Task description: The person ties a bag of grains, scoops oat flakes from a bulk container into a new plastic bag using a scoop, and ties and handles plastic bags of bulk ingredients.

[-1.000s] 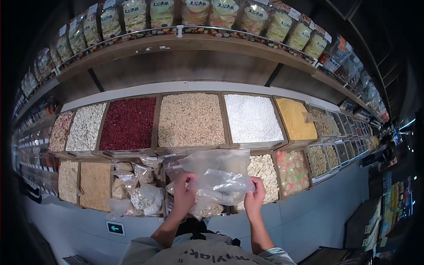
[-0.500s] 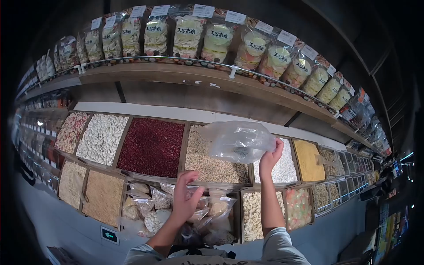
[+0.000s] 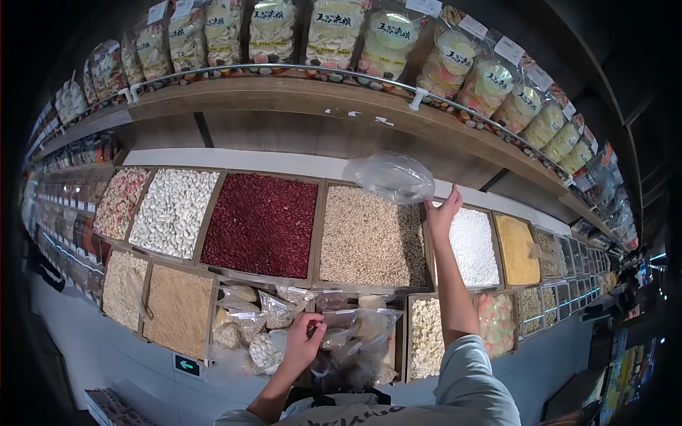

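A clear plastic bag (image 3: 395,177) hangs above the back edge of the bin of beige beans (image 3: 369,245). My right hand (image 3: 443,213) is at the bag's right end, pinching its edge between thumb and fingers. Low over the lower bins, my left hand (image 3: 305,337) has its fingers curled, thumb near the fingertips, with nothing visible between them. It is beside the filled clear packets (image 3: 273,312) and the bin of bagged goods (image 3: 355,341).
Dark red beans (image 3: 259,226), white beans (image 3: 175,213), white grains (image 3: 472,248) and yellow grains (image 3: 517,250) fill neighbouring bins. Above runs a wooden shelf (image 3: 284,92) holding upright bags. A green arrow sign (image 3: 187,366) is on the floor.
The bag left my left hand and moved up with my right hand, toward the back of the bins. My left hand lowered, and its fingers curled in after being spread.
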A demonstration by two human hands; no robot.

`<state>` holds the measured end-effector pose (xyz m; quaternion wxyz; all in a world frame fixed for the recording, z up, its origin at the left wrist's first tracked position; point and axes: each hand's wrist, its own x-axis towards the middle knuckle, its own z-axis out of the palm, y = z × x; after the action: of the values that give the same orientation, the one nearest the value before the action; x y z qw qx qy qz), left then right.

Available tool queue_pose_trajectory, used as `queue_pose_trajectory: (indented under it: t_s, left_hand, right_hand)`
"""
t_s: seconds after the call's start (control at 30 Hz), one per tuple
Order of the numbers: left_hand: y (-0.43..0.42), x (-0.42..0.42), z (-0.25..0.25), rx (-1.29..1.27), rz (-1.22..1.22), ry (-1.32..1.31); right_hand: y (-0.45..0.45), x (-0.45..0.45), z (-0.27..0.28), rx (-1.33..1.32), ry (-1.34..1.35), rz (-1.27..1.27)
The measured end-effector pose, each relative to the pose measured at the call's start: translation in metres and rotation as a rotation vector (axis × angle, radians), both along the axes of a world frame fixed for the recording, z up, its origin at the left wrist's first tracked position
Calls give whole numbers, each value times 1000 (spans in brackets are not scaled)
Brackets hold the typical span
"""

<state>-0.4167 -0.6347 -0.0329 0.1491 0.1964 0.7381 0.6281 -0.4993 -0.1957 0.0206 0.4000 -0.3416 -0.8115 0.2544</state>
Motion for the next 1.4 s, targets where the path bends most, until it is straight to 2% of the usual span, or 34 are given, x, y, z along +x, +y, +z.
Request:
queue_pose_trajectory:
  t_s: [0.17, 0.23, 0.3, 0.37, 0.4, 0.47, 0.5, 0.57, 0.6, 0.63, 0.7, 0.73, 0.8, 0.9, 0.97, 1.03, 1.17, 1.27, 1.3, 1.37, 1.4]
  left_hand:
    - [-1, 13, -12, -133, -46, -30]
    - [0, 27, -29, -196, -31, 186]
    - [-3, 46, -33, -277, -33, 103]
    - [-4, 71, -25, -596, 85, 309]
    - [-7, 79, -34, -668, 96, 265]
    - [-11, 95, -37, -750, 181, 301]
    - [-12, 101, -37, -821, 260, 347]
    - [-15, 108, -39, -856, 292, 315]
    - [-19, 108, -40, -878, 322, 295]
    - [-23, 106, -44, -890, 320, 302]
    - [-29, 106, -56, -719, 369, 241]
    - [-28, 108, -59, -730, 366, 244]
    - [-25, 114, -65, -431, 594, 282]
    - [-24, 146, -110, -461, 733, 257]
    - [-20, 182, -127, -519, 694, 274]
    - [-11, 214, -132, -743, 598, 77]
    - [-8, 244, -138, -787, 558, -54]
    - [-4, 234, -142, -769, 585, 183]
    - [-7, 226, -147, -767, 585, 184]
    - [-16, 211, -155, -910, 405, 207]
    - [-17, 209, -157, -944, 409, 255]
  right_hand:
    - [-75, 116, 23, -14, 88, 123]
    - [-104, 171, 11, -30, 73, 168]
    - [-129, 224, -9, -18, -5, 163]
    - [-146, 272, -33, -82, -40, 139]
    - [-151, 294, -46, -90, -45, 149]
    - [-157, 332, -68, -411, 120, 138]
    - [-155, 350, -76, -421, 117, 143]
    - [-154, 383, -85, -733, 212, 118]
    - [-151, 397, -87, -749, 237, 122]
    - [-147, 410, -86, -736, 239, 125]
    - [-138, 436, -88, -661, 196, 97]
    - [-136, 447, -82, -723, 241, 89]
    - [-138, 466, -70, -753, 254, 67]
    - [-140, 496, -72, -759, 254, 45]
    - [-144, 514, -73, -780, 207, 62]
    - [-146, 527, -78, -821, 233, 70]
    - [-148, 550, -80, -846, 194, 100]
    - [-146, 553, -76, -846, 207, 114]
    - [-146, 555, -75, -854, 209, 115]
    - [-147, 558, -72, -861, 209, 116]
    - [-148, 559, -71, -865, 201, 127]
